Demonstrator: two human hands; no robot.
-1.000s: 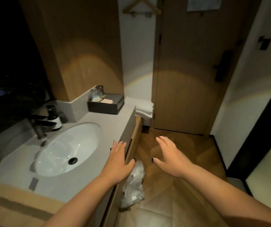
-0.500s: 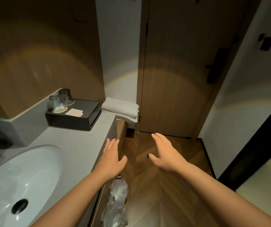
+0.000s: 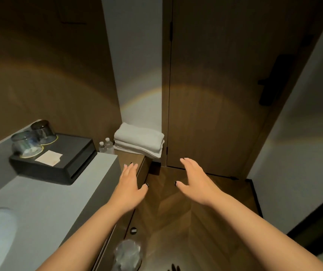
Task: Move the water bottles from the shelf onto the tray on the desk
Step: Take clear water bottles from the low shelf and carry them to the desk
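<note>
While unheld, two water bottles (image 3: 105,146)

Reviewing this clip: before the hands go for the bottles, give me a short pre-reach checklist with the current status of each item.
1. Water bottles located: ok, two capped tops show past the grey counter, beside the folded towels.
2. Left hand free: ok, fingers straight, holding nothing.
3. Right hand free: ok, open, empty.
4. Path to the bottles: ok, nothing lies between the hands and them.
5. Bottle bodies visible for a grip: not ok, the counter edge hides them.
6. Tray on the desk ready: cannot tell, neither is in view.
</note>
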